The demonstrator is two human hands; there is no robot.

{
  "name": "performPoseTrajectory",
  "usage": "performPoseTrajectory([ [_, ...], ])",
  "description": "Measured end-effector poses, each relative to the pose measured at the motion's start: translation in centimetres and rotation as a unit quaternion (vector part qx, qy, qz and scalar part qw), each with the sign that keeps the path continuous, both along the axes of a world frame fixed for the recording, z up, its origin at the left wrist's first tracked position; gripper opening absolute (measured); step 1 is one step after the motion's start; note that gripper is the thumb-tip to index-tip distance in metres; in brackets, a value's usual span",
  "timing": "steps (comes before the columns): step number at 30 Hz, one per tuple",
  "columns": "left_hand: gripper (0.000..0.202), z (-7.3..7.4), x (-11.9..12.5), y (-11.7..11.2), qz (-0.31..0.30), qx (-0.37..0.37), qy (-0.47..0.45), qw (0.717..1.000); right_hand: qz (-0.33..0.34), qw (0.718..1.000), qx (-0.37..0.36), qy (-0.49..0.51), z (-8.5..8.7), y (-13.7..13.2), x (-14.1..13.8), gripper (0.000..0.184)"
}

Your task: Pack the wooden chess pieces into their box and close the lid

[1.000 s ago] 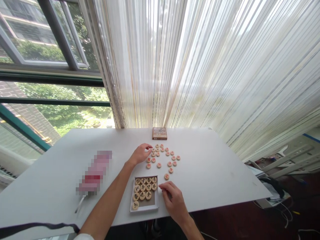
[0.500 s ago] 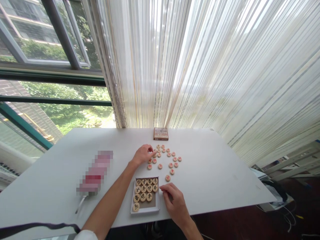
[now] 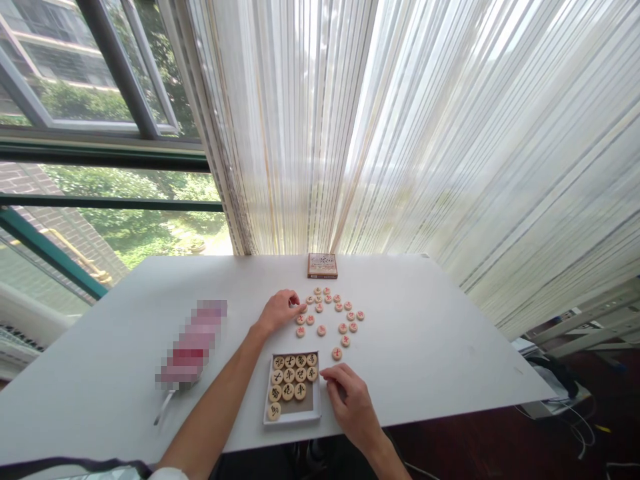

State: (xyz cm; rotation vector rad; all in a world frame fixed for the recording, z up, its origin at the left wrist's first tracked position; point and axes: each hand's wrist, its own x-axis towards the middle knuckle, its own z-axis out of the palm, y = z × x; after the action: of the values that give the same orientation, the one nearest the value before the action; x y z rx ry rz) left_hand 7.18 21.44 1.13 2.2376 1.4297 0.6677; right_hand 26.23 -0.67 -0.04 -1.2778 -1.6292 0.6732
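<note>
Holding the left hand [image 3: 280, 313] at the xiangqi pieces [image 3: 321, 330] scattered on the counter [image 3: 425, 347], bending its fingers [image 3: 297, 310] partly open; cannot tell if gripping one. Resting the right hand [image 3: 351, 401] beside the box tray [image 3: 295, 420], loosely open, seemingly holding nothing. Best be pinching rims lightly, not nudging neighbours.

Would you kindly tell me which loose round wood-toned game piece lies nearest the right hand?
The round wood-toned piece with a red character, just beyond the right hand; the other loose pieces are farther back.

There're 12 blk pcs [image 3: 289, 375] in 1 tray [image 3: 293, 420], 16 red pcs [image 3: 343, 328] loose, min. 3 loose blks [image 3: 309, 300], 1 box [image 3: 323, 266].
</note>
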Motion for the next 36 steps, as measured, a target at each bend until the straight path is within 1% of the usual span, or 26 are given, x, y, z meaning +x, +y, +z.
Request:
performPoseTrajectory([
  [10, 0.029, -0.5, -1.8, 0.0, 0.02, -0.003, -0.025, 0.999, 0.002, 1.0, 0.003, 0.003, 0.0, 0.0, -0.1, 0.027],
  [14, 0.03, -0.3, -1.8, 0.0, 0.01, -0.005, -0.036, 0.999, 0.0, 1.0, 0.009, 0.005, 0.0, 0.0, -0.1, 0.026],
  [20, 0.031, 0.0, -1.8, -0.4, -0.034, -0.006, -0.035, 0.999, 0.0, 1.0, 0.008, 0.004, -0.1, 0.0, -0.1, 0.027],
  [24, 0.03, 0.2, -1.9, -0.7, -0.05, 0.004, -0.026, 0.998, 0.002, 1.0, 0.003, 0.003, 0.0, 0.0, -0.1, 0.028],
  [28, 0.03, 0.2, -2.3, -1.0, -0.049, 0.019, -0.018, 0.998, 0.009, 1.0, -0.004, 0.0, 0.0, 0.0, 0.0, 0.028],
  [36, 0.029, -0.1, -3.9, -2.2, -0.033, 0.039, -0.017, 0.999, 0.007, 1.0, -0.007, -0.004, -0.2, 0.0, 0.0, 0.028],
])
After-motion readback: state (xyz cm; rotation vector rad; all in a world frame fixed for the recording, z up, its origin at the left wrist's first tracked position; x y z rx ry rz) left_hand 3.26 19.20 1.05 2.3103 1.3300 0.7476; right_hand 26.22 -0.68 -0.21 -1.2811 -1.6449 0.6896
